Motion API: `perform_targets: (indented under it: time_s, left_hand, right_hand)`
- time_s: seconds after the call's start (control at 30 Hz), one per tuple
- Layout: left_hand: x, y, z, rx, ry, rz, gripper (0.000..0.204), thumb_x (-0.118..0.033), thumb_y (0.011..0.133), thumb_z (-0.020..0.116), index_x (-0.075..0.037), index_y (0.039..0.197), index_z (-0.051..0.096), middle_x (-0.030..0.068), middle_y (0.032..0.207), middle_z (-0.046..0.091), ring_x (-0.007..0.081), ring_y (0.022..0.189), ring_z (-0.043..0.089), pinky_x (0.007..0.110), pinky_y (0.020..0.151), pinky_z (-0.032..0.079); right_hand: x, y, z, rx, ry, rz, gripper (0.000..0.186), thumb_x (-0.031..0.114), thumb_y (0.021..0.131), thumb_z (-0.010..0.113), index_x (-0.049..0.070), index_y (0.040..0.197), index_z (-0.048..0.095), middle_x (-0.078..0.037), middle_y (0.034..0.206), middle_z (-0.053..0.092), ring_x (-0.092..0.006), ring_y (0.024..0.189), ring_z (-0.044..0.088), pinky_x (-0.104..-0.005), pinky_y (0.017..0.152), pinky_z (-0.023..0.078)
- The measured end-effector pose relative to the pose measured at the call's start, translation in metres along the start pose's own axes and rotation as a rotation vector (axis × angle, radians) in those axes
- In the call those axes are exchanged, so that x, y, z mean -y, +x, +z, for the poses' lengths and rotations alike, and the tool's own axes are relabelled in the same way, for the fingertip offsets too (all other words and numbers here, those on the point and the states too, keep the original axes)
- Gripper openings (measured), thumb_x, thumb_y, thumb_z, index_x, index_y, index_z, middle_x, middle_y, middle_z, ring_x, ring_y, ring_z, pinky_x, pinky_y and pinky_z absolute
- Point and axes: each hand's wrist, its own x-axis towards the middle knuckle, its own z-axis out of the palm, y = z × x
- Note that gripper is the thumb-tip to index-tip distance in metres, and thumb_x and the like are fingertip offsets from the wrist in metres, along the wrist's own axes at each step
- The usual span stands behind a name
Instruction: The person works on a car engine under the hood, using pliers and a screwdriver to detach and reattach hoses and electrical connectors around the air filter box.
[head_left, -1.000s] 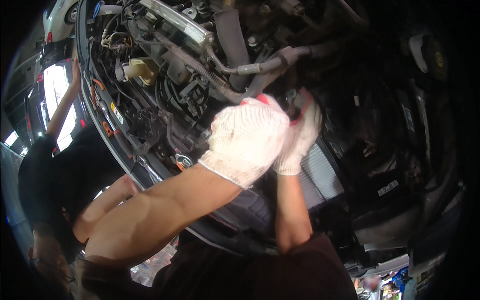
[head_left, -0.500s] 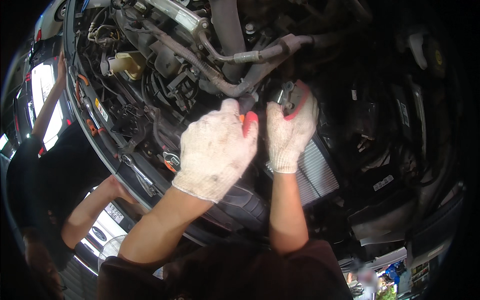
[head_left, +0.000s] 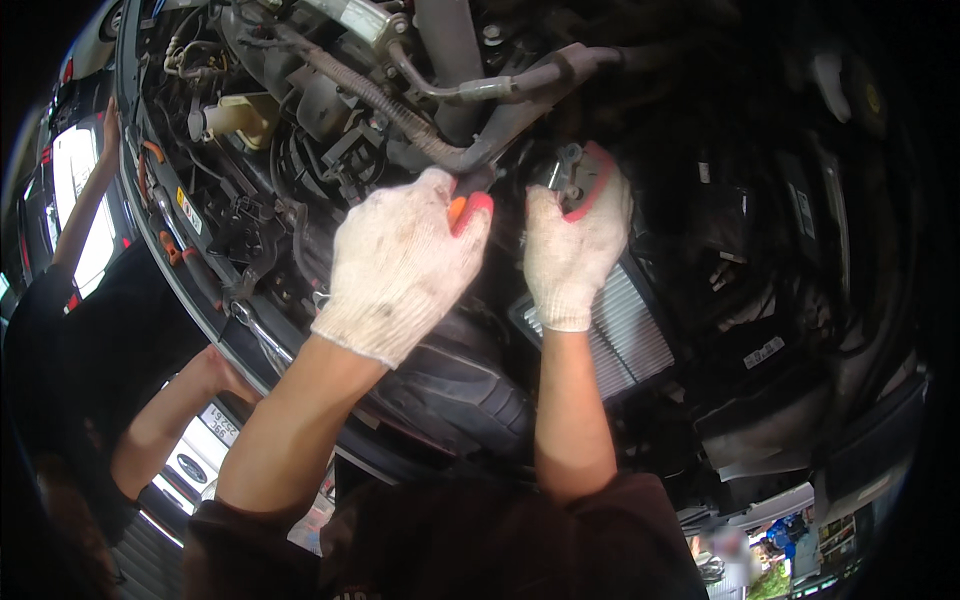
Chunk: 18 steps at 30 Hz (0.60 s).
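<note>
Both my hands wear off-white knit gloves with red palms, reaching into a car's engine bay. My left hand (head_left: 405,260) is closed around a tool with an orange-tipped handle (head_left: 457,211); its far end is hidden among the hoses. Just right of it, my right hand (head_left: 580,235) curls its thumb and fingers around a silvery metal part (head_left: 568,172). Whether that part is loose or fixed I cannot tell. A thick grey hose (head_left: 510,130) runs just beyond the left hand. Below the right glove lies a pleated air filter (head_left: 632,345).
On the left front ledge lie metal wrenches (head_left: 262,332) and an orange-handled tool (head_left: 170,249). A cream plastic reservoir (head_left: 245,120) stands far left. Another person's forearm (head_left: 165,430) rests at the car's left edge. Dark engine parts and a black housing (head_left: 465,395) surround my arms.
My left hand has shifted left and slightly up in the picture, showing more of the orange handle. The right hand keeps its grip. The whole view has shifted slightly.
</note>
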Motion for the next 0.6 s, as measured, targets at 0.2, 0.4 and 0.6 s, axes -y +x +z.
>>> perform_targets:
  time_s: [0.2, 0.4, 0.6]
  left_hand:
    - [0.020, 0.013, -0.005, 0.028, -0.037, 0.100, 0.042, -0.042, 0.099, 0.067, -0.001, 0.101, 0.077, 0.0243, 0.091, 0.078, 0.0430, 0.088, 0.077, 0.048, 0.083, 0.063]
    - [0.048, 0.018, 0.008, 0.013, -0.201, 0.280, 0.052, -0.047, 0.097, 0.070, 0.004, 0.104, 0.070, 0.0303, 0.111, 0.071, 0.0480, 0.110, 0.066, 0.054, 0.095, 0.052]
    - [0.053, 0.014, 0.015, -0.110, -0.300, 0.228, 0.050, -0.044, 0.099, 0.069, 0.005, 0.108, 0.076, 0.0278, 0.105, 0.076, 0.0438, 0.106, 0.072, 0.049, 0.098, 0.057]
  right_hand:
    - [-0.003, -0.002, 0.007, 0.008, 0.082, 0.051, 0.060, 0.019, 0.076, 0.077, -0.002, 0.131, 0.064, -0.027, 0.125, 0.068, -0.0477, 0.121, 0.062, -0.0540, 0.109, 0.048]
    - [0.003, 0.001, -0.001, 0.051, 0.170, 0.077, 0.055, 0.019, 0.078, 0.077, -0.001, 0.127, 0.065, -0.024, 0.117, 0.069, -0.0455, 0.115, 0.064, -0.0525, 0.105, 0.049]
    - [0.000, -0.001, 0.004, 0.052, 0.234, 0.155, 0.053, 0.020, 0.078, 0.080, -0.001, 0.124, 0.067, -0.022, 0.116, 0.069, -0.0428, 0.114, 0.065, -0.0505, 0.104, 0.050]
